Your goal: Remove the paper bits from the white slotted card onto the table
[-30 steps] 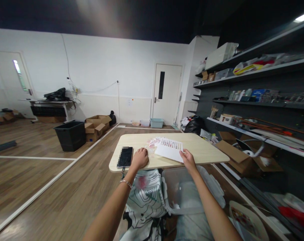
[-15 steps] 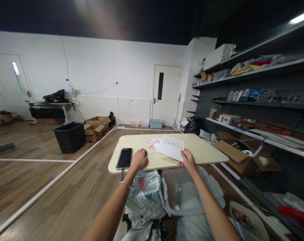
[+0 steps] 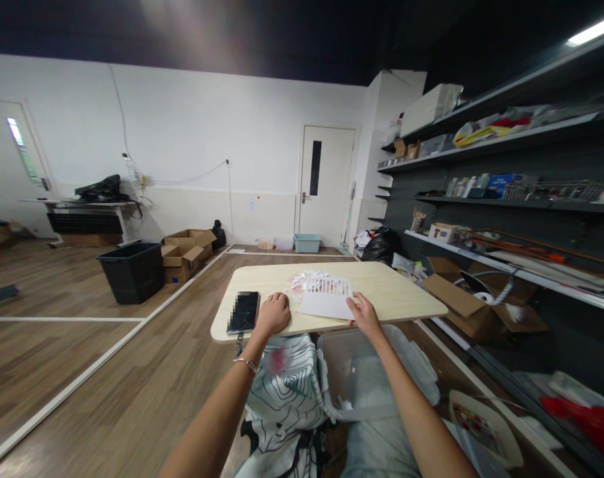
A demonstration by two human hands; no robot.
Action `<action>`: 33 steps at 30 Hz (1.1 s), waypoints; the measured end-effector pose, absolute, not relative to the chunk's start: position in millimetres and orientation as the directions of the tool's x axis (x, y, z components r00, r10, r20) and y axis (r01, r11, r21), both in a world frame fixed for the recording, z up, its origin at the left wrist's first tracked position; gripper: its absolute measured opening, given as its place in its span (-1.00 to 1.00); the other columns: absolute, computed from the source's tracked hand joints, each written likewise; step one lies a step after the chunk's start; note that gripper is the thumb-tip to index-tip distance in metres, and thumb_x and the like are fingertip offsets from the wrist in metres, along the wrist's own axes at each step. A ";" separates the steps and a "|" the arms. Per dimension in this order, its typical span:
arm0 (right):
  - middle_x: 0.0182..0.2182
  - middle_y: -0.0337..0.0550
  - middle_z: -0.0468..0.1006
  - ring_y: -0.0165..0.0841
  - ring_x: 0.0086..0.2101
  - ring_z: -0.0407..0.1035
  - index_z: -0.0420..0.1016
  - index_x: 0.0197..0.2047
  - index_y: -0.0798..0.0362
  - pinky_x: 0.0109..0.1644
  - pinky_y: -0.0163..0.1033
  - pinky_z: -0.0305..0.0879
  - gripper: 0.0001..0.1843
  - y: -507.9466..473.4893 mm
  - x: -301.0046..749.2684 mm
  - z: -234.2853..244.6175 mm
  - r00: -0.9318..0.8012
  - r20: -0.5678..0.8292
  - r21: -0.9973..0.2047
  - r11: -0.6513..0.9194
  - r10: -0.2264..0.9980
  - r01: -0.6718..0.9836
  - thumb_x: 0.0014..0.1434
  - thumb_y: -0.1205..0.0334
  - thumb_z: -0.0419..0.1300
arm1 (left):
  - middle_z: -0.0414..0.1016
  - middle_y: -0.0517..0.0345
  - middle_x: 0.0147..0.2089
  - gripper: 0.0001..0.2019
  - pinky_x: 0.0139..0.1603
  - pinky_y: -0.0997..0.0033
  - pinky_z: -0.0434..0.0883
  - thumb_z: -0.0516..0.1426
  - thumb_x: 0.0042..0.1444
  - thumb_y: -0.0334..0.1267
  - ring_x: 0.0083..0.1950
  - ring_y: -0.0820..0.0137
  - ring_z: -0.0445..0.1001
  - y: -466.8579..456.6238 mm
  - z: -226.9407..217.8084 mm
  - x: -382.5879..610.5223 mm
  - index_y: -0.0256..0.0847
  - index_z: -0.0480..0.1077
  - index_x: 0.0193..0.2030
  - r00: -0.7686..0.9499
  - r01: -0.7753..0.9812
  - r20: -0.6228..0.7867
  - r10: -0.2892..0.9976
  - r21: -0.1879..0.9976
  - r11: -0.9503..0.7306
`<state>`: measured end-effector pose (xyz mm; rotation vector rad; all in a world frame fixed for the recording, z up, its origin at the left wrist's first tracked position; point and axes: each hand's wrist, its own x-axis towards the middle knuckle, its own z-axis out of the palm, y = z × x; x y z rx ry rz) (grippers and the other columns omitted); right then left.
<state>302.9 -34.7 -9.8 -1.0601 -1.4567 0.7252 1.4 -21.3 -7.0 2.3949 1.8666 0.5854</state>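
My right hand (image 3: 364, 313) grips the lower right corner of a white card with a row of slots (image 3: 328, 307), thumb on top. The slotted end points away from me, and pinkish and white bits show through and behind it. That loose pile of small pieces (image 3: 306, 276) lies on the pale table (image 3: 391, 292), too small to name. My left hand (image 3: 273, 313) rests on the near table edge with curled fingers; whatever is under them is hidden. Just left of it lies a black phone (image 3: 245, 311) with a strap hanging over the edge.
Below the table edge stands a clear plastic bin (image 3: 352, 372), beside patterned cloth (image 3: 287, 385) by my legs. A black bin (image 3: 133, 271) and open cardboard boxes (image 3: 185, 255) are on the floor at left. Loaded shelves (image 3: 511, 206) and another open box (image 3: 461, 295) line the right side.
The white slotted card has swung lower and flatter, moving left over the pile of small pieces, with my right hand still on it. My left hand stays at the table edge. The view has shifted slightly.
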 end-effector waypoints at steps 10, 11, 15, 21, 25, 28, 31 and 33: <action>-0.56 -0.23 0.54 -0.32 -0.67 0.36 0.36 -0.16 -0.03 -0.69 -0.26 0.28 -0.49 -33.3 300.8 -9.9 0.060 0.417 -0.892 0.396 0.907 0.219 0.11 -0.29 0.27 | 0.47 -0.16 0.20 -0.66 0.23 0.21 0.29 -0.07 0.31 -0.31 0.22 0.14 0.41 -21.6 -7.3 0.9 -0.24 0.43 0.09 0.202 0.925 0.278 0.939 0.261 -0.276; -0.58 -0.25 0.53 -0.33 -0.69 0.35 0.36 -0.15 -0.03 -0.69 -0.27 0.26 -0.49 -33.4 301.0 -10.2 0.051 0.412 -0.893 0.392 0.910 0.223 0.11 -0.29 0.27 | 0.47 -0.17 0.19 -0.66 0.23 0.20 0.29 -0.07 0.31 -0.31 0.21 0.14 0.41 -22.0 -6.9 1.0 -0.24 0.44 0.09 0.203 0.925 0.279 0.938 0.260 -0.277; -0.62 -0.32 0.46 -0.39 -0.75 0.23 0.36 -0.15 -0.03 -0.73 -0.30 0.14 -0.48 -34.0 301.0 -11.0 0.074 0.419 -0.886 0.390 0.905 0.249 0.13 -0.31 0.23 | 0.46 -0.16 0.21 -0.66 0.23 0.18 0.30 -0.06 0.30 -0.30 0.21 0.12 0.41 -23.1 -5.4 1.4 -0.24 0.43 0.09 0.199 0.924 0.271 0.942 0.267 -0.272; -0.54 -0.26 0.53 -0.33 -0.63 0.35 0.34 -0.13 -0.03 -0.67 -0.28 0.30 -0.49 -35.6 298.0 -9.8 0.098 0.415 -0.889 0.380 0.904 0.257 0.13 -0.29 0.22 | 0.46 -0.14 0.23 -0.66 0.25 0.19 0.28 -0.08 0.32 -0.30 0.24 0.14 0.40 -23.9 -5.2 1.6 -0.22 0.43 0.09 0.193 0.922 0.270 0.943 0.279 -0.268; -0.53 -0.25 0.54 -0.32 -0.61 0.37 0.34 -0.13 -0.03 -0.65 -0.27 0.33 -0.49 -34.4 298.3 -12.0 0.094 0.420 -0.884 0.384 0.902 0.267 0.13 -0.29 0.22 | 0.46 -0.14 0.23 -0.65 0.26 0.19 0.28 -0.10 0.33 -0.30 0.25 0.12 0.40 -23.1 -5.8 2.1 -0.24 0.42 0.09 0.195 0.921 0.271 0.943 0.279 -0.270; -0.54 -0.26 0.53 -0.32 -0.62 0.36 0.33 -0.13 -0.04 -0.64 -0.27 0.32 -0.48 -31.3 299.4 -15.0 0.108 0.433 -0.882 0.396 0.895 0.255 0.13 -0.31 0.22 | 0.46 -0.15 0.24 -0.65 0.25 0.18 0.29 -0.09 0.33 -0.29 0.24 0.11 0.39 -22.5 -6.0 2.4 -0.24 0.41 0.10 0.190 0.922 0.268 0.944 0.281 -0.265; -0.52 -0.25 0.53 -0.31 -0.60 0.38 0.31 -0.13 -0.05 -0.63 -0.26 0.32 -0.47 -27.8 300.6 -17.8 0.105 0.429 -0.886 0.395 0.897 0.243 0.13 -0.33 0.21 | 0.46 -0.15 0.24 -0.66 0.26 0.18 0.28 -0.08 0.32 -0.30 0.24 0.11 0.39 -22.3 -6.0 2.3 -0.23 0.42 0.10 0.191 0.922 0.265 0.945 0.283 -0.265; -0.52 -0.26 0.51 -0.32 -0.62 0.36 0.31 -0.12 -0.05 -0.63 -0.26 0.30 -0.46 -26.2 301.7 -19.3 0.118 0.428 -0.886 0.390 0.896 0.252 0.15 -0.35 0.18 | 0.46 -0.13 0.23 -0.66 0.26 0.19 0.28 -0.07 0.31 -0.31 0.25 0.12 0.39 -22.4 -6.0 2.0 -0.22 0.42 0.10 0.191 0.920 0.264 0.946 0.288 -0.266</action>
